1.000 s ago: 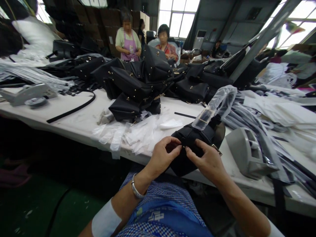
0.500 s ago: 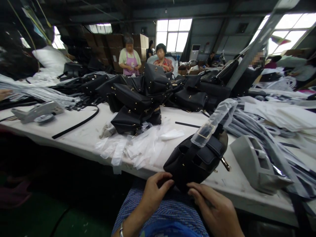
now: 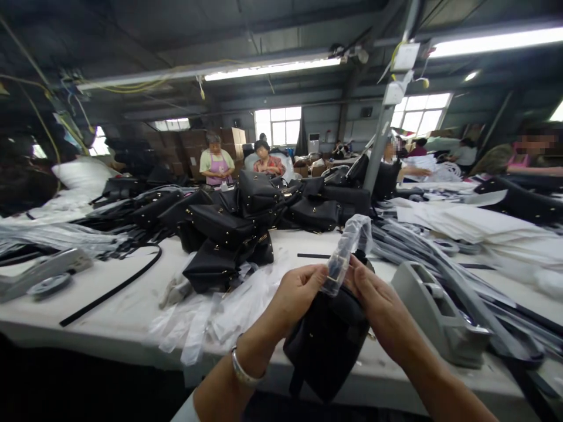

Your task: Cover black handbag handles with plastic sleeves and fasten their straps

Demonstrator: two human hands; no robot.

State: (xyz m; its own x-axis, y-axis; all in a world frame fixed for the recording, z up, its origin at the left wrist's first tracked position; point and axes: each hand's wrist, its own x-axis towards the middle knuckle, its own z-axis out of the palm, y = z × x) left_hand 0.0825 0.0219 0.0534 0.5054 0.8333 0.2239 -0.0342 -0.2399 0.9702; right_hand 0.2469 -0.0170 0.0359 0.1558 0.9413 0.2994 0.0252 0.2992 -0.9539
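A black handbag [image 3: 328, 346] stands at the table's front edge, tilted toward me. Its strap [image 3: 338, 271], with a gold buckle, is wrapped in a clear plastic sleeve [image 3: 357, 228] and rises above the bag. My left hand [image 3: 303, 290] pinches the lower left side of the wrapped strap between thumb and fingers. On the right side of the same strap, my right hand [image 3: 372, 287] is closed with bent fingers. Both hands are above the bag's body, and part of the bag's top is hidden behind them.
Black handbags [image 3: 229, 228] are piled at the table's middle, with loose clear plastic sleeves [image 3: 197, 322] in front. A grey tape dispenser [image 3: 440, 316] stands at right beside wrapped straps [image 3: 453, 275]. Another tape dispenser [image 3: 48, 272] is at left. Co-workers [image 3: 215, 164] are across the table.
Both hands have risen from the bag's lower edge to its plastic-wrapped strap and closed on it. The bag now sits nearer me and more upright. The camera view has tilted upward.
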